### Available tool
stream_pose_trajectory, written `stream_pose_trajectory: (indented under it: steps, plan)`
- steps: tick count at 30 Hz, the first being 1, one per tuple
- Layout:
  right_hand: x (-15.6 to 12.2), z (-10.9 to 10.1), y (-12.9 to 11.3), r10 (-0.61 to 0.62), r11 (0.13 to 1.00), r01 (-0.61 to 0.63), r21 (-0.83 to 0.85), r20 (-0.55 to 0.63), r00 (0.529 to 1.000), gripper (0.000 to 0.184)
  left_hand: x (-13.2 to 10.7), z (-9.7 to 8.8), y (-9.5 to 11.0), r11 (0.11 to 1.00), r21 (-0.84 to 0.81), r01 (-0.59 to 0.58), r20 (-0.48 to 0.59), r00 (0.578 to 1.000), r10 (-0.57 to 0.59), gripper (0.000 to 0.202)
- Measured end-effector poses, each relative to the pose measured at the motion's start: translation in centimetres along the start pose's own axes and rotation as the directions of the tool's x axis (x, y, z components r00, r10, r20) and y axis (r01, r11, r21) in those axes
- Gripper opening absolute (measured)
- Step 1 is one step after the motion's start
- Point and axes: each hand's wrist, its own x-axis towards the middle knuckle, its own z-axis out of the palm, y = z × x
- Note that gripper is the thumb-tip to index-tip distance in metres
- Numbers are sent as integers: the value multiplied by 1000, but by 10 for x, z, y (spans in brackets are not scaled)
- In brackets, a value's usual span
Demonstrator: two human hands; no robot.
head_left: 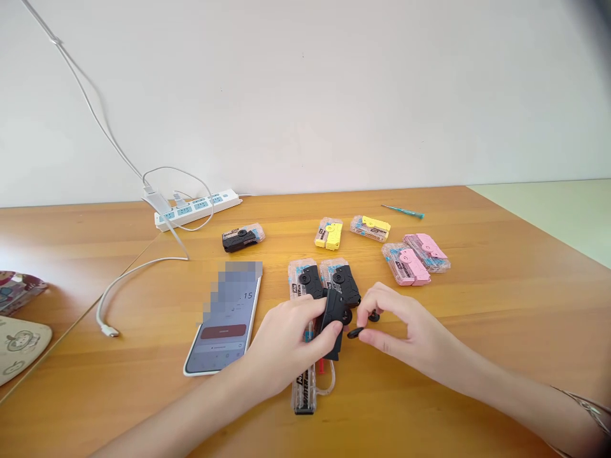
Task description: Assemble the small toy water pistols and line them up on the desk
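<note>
Our left hand (284, 346) wraps its fingers round a black plastic toy body (331, 315) at lower centre, while our right hand (401, 324) pinches a small black piece (354, 333). The yellow toy kits (328, 233) and pink toy kits (405, 267) lie in clear cases at upper centre and right.

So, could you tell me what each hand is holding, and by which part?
Left hand: a black plastic part, by its edges. Right hand: a small black piece, pinched at one end.

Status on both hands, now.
Left hand gripping black part. Right hand pinching small black piece. Clear case beneath the black part; phone beside left hand.
</note>
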Motion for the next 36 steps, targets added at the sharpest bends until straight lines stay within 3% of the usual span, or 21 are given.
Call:
stream_pose_trajectory:
  steps: [4,10,13,18,23,32,36]
  plan:
    - [7,2,-5,76,990,-72,125,-25,997,4,-3,1,2,998,-2,-69,-12,998,69,19]
    - [5,8,-2,129,975,-122,186,-27,991,5,-3,5,4,998,-37,-60,-11,998,60,18]
    - [4,9,-3,129,976,-121,180,-37,991,6,-3,8,5,997,-62,-36,-24,999,34,17]
    - [3,9,-7,107,989,-111,96,46,993,10,-4,10,8,997,-68,-33,-33,999,30,18]
    - [0,13,-8,104,989,-106,99,30,994,12,-3,11,9,999,-31,-34,-69,997,32,20]
    - [0,16,-7,89,983,-81,166,-40,995,12,-3,10,7,995,88,-42,-110,993,52,21]
    - [-1,14,-1,3,991,22,129,-189,982,3,-3,8,5,988,89,-130,-121,983,141,21]
